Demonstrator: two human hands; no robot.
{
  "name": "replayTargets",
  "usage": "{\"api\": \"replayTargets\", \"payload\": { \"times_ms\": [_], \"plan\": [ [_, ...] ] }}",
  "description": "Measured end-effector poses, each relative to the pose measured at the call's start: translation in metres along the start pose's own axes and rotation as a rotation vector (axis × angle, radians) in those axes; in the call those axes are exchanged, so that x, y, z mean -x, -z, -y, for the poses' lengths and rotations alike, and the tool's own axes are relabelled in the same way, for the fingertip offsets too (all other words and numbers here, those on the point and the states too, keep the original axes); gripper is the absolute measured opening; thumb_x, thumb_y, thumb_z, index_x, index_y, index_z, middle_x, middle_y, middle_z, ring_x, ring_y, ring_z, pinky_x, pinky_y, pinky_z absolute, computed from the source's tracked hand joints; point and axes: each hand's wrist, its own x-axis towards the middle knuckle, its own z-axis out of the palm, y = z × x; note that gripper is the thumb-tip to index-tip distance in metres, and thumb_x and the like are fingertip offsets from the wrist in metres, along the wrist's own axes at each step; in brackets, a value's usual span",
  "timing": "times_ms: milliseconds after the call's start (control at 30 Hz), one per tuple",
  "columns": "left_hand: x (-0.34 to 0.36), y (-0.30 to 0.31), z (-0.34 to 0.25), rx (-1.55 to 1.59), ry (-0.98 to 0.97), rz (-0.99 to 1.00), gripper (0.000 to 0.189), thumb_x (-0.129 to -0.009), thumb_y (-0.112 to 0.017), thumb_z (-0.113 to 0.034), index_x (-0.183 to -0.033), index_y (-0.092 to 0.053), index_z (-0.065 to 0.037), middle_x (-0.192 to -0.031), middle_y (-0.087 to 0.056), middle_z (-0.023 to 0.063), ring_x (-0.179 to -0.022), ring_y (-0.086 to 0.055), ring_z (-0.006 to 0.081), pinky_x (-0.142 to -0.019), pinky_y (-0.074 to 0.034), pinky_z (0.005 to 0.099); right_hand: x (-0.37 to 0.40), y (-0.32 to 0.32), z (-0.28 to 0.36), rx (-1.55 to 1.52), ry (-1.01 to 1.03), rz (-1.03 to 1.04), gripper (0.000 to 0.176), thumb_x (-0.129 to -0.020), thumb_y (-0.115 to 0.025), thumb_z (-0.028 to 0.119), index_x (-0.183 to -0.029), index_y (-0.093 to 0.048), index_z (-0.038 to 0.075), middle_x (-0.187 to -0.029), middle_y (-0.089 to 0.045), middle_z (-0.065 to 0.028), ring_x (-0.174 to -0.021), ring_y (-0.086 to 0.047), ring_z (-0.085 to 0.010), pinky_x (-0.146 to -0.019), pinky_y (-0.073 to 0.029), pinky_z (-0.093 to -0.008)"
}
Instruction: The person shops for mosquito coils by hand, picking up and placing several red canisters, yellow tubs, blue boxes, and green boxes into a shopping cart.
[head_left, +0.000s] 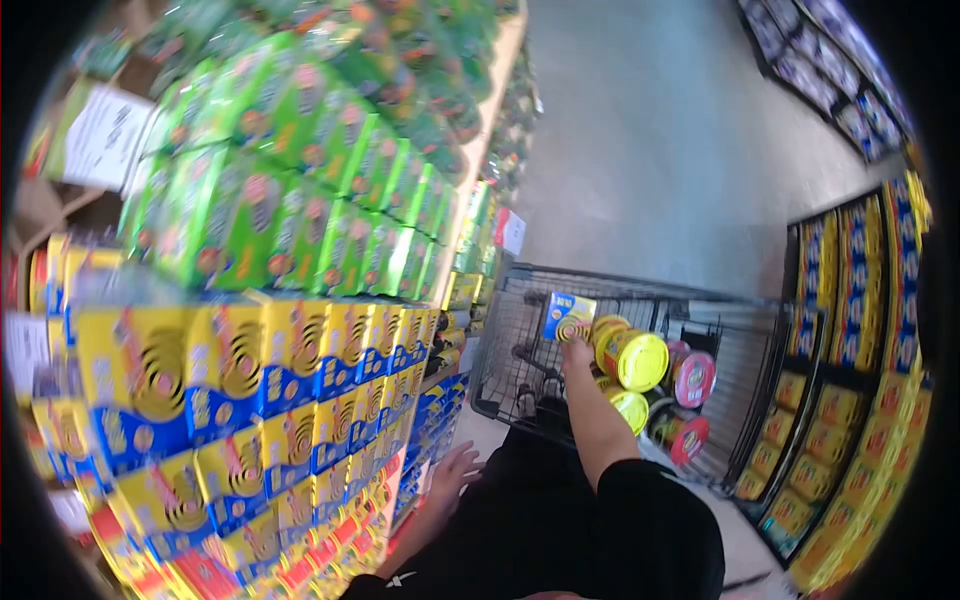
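My right hand [577,354] reaches over the shopping cart [530,272] and is closed on the lower edge of a yellow-and-blue mosquito coil box [568,314], which has a spiral printed on it. Just beside the box, yellow-lidded tubs [641,361] and pink-lidded tubs [694,380] lie in the cart. My left hand [457,471] hangs low near the shelf with its fingers apart and nothing in it. Stacked on the shelf to the left are matching yellow-and-blue boxes [290,350], close to that hand.
Above the yellow-and-blue stack stand rows of green boxes [290,215]. A price sign [100,135] sticks out at the upper left. Beyond the cart runs a grey floor [640,130]. Racks of yellow packs [835,410] stand at the right.
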Motion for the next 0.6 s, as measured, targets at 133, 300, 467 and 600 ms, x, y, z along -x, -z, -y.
{"api": "replayTargets", "payload": {
  "times_ms": [133, 300, 467, 600],
  "plan": [
    [0.018, -0.013, -0.03, -0.062, -0.213, 0.017, 0.052, -0.1, -0.062, -0.021, -0.146, -0.045, -0.003, -0.132, -0.059, 0.0152, -0.115, -0.064, 0.025, -0.094, -0.053, 0.037, 0.03, -0.027, 0.028, 0.243, -0.114, 0.007, 0.047, -0.091, -0.064, 0.002, -0.134, -0.049, 0.016, -0.109, -0.06, -0.0047, -0.092, -0.061, -0.0201, -0.067, -0.052, -0.0382],
    [0.089, -0.026, -0.095, -0.2, -0.959, -0.17, 0.045, -0.096, -0.067, -0.015, -0.138, -0.055, -0.003, -0.123, -0.066, 0.0117, -0.11, -0.065, 0.0223, -0.096, -0.051, 0.0339, 0.192, -0.16, 0.116, 0.515, -0.021, 0.21, 0.043, -0.091, -0.061, 0.005, -0.132, -0.053, 0.012, -0.112, -0.059, -0.0024, -0.096, -0.06, -0.0161, -0.077, -0.052, -0.034],
    [0.193, -0.001, -0.141, -0.218, -1.867, -0.653, 0.054, -0.082, -0.064, 0.0, -0.135, -0.054, 0.001, -0.139, -0.051, 0.0264, -0.13, -0.052, 0.0396, -0.112, -0.038, 0.0492, 0.412, -0.27, 0.179, 0.546, 0.13, 0.975, 0.042, -0.095, -0.064, 0.009, -0.135, -0.055, 0.007, -0.132, -0.06, -0.0061, -0.117, -0.058, -0.0164, -0.093, -0.047, -0.0309],
    [0.246, 0.034, -0.189, -0.134, -1.987, -0.952, 0.076, -0.086, -0.059, -0.002, -0.155, -0.025, 0.0, -0.157, -0.026, 0.0263, -0.15, -0.024, 0.0386, -0.121, -0.021, 0.0495, 0.531, -0.312, 0.187, 0.584, 0.323, 1.5, 0.049, -0.096, -0.064, 0.007, -0.142, -0.049, 0.005, -0.139, -0.054, -0.0078, -0.13, -0.051, -0.0193, -0.1, -0.047, -0.0345]
  ]
}}
